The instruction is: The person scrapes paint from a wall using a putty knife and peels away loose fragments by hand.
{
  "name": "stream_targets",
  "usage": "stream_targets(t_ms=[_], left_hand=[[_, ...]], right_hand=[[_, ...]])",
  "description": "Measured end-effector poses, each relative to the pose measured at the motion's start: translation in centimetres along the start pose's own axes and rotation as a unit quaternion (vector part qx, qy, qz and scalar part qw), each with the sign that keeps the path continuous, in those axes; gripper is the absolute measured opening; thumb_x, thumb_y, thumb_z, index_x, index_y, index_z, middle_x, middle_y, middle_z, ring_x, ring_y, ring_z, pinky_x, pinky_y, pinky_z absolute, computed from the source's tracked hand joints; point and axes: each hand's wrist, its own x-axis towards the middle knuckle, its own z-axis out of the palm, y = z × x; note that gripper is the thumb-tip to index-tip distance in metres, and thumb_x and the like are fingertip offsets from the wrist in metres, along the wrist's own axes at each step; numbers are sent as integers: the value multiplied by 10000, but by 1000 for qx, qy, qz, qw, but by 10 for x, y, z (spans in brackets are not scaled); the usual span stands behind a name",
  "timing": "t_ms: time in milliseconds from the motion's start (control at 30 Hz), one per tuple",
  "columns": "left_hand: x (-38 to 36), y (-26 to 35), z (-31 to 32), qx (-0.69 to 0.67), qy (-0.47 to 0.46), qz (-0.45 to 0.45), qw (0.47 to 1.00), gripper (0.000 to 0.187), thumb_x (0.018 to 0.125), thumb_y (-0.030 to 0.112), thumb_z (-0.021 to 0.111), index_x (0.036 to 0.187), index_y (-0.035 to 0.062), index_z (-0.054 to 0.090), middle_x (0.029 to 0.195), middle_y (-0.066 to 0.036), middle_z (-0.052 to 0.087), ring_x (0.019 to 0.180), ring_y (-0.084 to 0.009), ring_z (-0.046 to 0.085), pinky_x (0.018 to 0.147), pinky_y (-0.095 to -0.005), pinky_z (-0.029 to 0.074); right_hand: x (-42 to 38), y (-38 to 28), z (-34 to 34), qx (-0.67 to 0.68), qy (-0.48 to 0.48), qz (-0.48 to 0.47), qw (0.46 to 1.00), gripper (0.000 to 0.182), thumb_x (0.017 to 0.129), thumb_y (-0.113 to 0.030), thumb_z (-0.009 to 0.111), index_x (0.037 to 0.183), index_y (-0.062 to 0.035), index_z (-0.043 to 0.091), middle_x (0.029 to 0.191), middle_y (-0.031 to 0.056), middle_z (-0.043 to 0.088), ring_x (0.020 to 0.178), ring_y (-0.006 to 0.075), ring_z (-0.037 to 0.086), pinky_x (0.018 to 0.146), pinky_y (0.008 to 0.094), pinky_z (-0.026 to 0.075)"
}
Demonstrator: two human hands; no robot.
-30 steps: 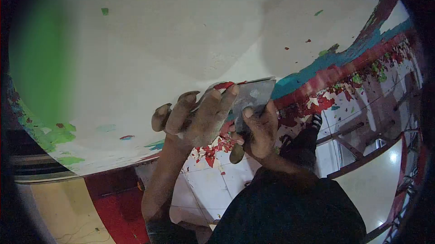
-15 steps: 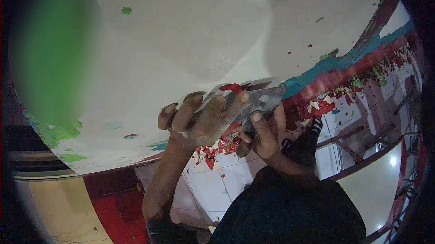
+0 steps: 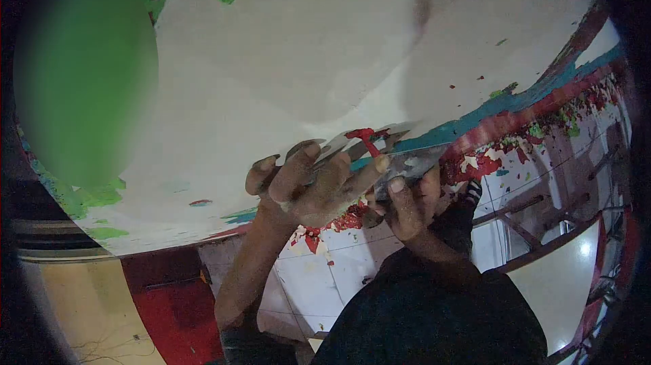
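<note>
A thin grey metal scraper (image 3: 424, 157) lies flat in the grip of my right hand (image 3: 412, 206), thumb on top. My left hand (image 3: 319, 185) is beside it on the left, its fingers curled at the edge of a large pale surface (image 3: 285, 60); what it holds is hard to make out. Its index fingertip meets the scraper's left end. A red strip of peeled paint (image 3: 367, 140) curls up by the left fingertips. Teal paint (image 3: 488, 111) and a red band (image 3: 502, 128) run along the surface's edge to the right.
Red and white paint flakes (image 3: 313, 236) lie on the tiled floor (image 3: 325, 284) below, with more red and green flakes at the right. A blurred green shape (image 3: 85, 80) covers the upper left. Dark metal framing (image 3: 522, 229) stands at the lower right.
Both hands and the scraper have shifted slightly right and the scraper sits a little lower. The red paint strip now hangs longer, and more teal shows above the scraper.
</note>
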Motion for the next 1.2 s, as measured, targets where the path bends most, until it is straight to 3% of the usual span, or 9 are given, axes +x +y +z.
stream_targets(t_ms=[133, 300, 400, 467, 533, 633, 833, 1100, 1200], left_hand=[[2, -1, 2, -18, 31, -1, 999, 410, 757, 606, 470, 1133, 445, 483, 1003, 78, 451, 976, -132, 429, 954, -426, 190], [1, 0, -4, -59, 12, -16, 998, 431, 740, 536, 560, 1150, 441, 466, 1017, 74, 456, 979, -131, 429, 956, -427, 198], [2, -2, -4, -117, 41, 12, 992, 400, 691, 449, 656, 1067, 386, 535, 1042, 60, 454, 1006, -156, 380, 869, -391, 269], [1, -4, -6, -163, 53, 28, 985, 378, 671, 406, 694, 1023, 347, 570, 1036, 54, 470, 997, -171, 377, 815, -373, 313], [-3, -7, -8, -208, 51, 34, 976, 367, 673, 390, 695, 1012, 320, 575, 998, 55, 504, 956, -175, 421, 794, -376, 332], [-2, -9, -10, -225, -22, 34, 974, 217, 622, 334, 717, 817, 289, 631, 919, 78, 538, 894, -126, 508, 826, -338, 365], [13, -2, -20, -227, -114, -1, 967, 175, 638, 332, 691, 748, 226, 606, 877, 67, 575, 854, -119, 533, 817, -350, 335], [3, -7, -23, -178, -103, -4, 979, 116, 660, 212, 666, 688, 216, 554, 817, 54, 582, 829, -136, 533, 826, -395, 275], [4, -13, -22, -130, -67, -11, 989, 154, 628, 210, 705, 718, 231, 582, 868, 55, 578, 857, -147, 508, 832, -392, 249]], right_hand=[[6, -9, 3, -79, -40, -103, 991, 346, 812, -71, 488, 1095, 29, 316, 928, 140, 520, 776, 171, 564, 576, 260, 507], [2, -20, 9, -19, -24, -54, 998, 308, 806, -89, 512, 1043, 33, 358, 924, 133, 527, 841, 182, 558, 661, 288, 503], [-1, -21, -7, -179, -88, -127, 972, 283, 809, -114, 526, 1011, 26, 388, 901, 129, 532, 820, 184, 553, 681, 293, 472], [-6, -12, -24, -258, -96, -114, 955, 274, 811, -131, 531, 1001, 19, 402, 890, 128, 536, 801, 185, 548, 690, 300, 452], [-11, -3, -30, -234, -50, -5, 971, 275, 812, -148, 535, 1000, 12, 414, 885, 127, 542, 783, 184, 542, 696, 308, 434], [-4, -32, -29, -247, -24, 75, 966, 282, 805, -170, 546, 985, 15, 432, 882, 116, 557, 770, 179, 546, 694, 317, 440], [-7, -39, -39, -355, -64, 123, 925, 293, 790, -164, 563, 998, 11, 455, 861, 114, 571, 767, 173, 556, 705, 316, 443], [1, -43, -27, -263, -41, 116, 957, 280, 811, -124, 538, 1049, -7, 449, 921, 104, 548, 820, 172, 528, 745, 311, 423], [4, -34, -18, -241, -36, 22, 970, 284, 826, -111, 522, 1075, -7, 433, 963, 102, 528, 848, 174, 516, 766, 309, 413]])
